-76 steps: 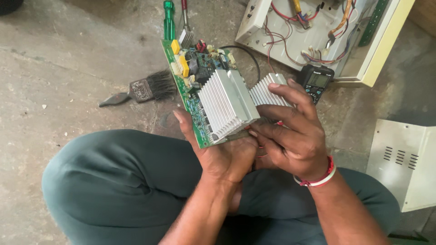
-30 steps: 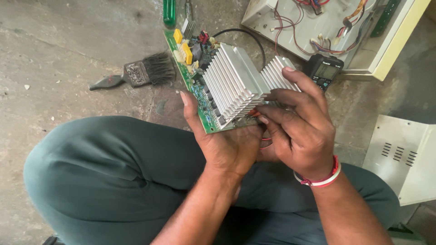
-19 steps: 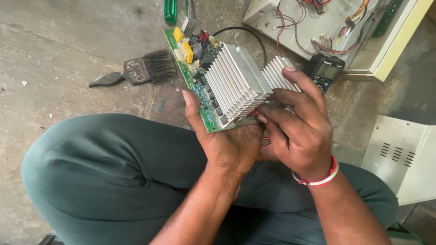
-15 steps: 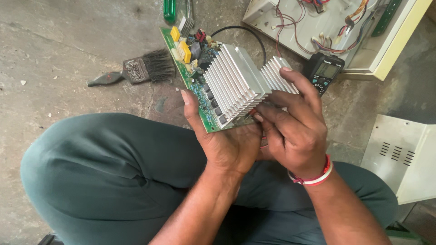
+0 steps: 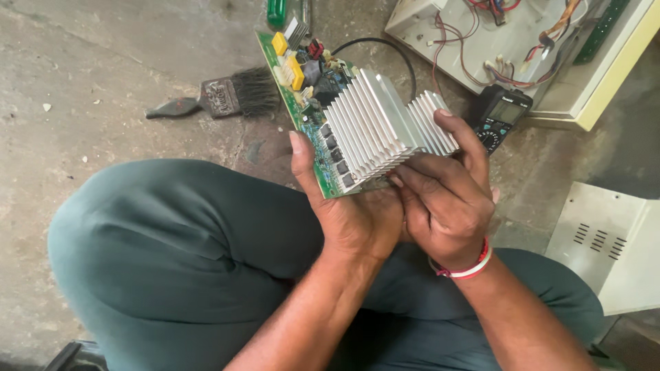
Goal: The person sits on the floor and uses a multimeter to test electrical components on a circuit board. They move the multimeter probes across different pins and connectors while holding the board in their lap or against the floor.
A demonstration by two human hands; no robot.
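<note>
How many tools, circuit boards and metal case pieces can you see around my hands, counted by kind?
Hand tools: 3, a black-bristled paintbrush, a green-handled screwdriver, a black handheld multimeter.
Circuit boards: 1, the green board with silver finned heatsinks, held in the left hand and right hand.
Case pieces: 2, an open cream metal housing with wires, a vented cream metal cover.
Total: 6.

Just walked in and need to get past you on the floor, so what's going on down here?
A person sits on the concrete floor holding a green circuit board with finned metal heat sinks over their lap. The left hand supports the board's near edge from below; the right hand has its grip on the heat sinks. A paintbrush, a multimeter and an opened cream metal case with loose wires lie around them.
</note>
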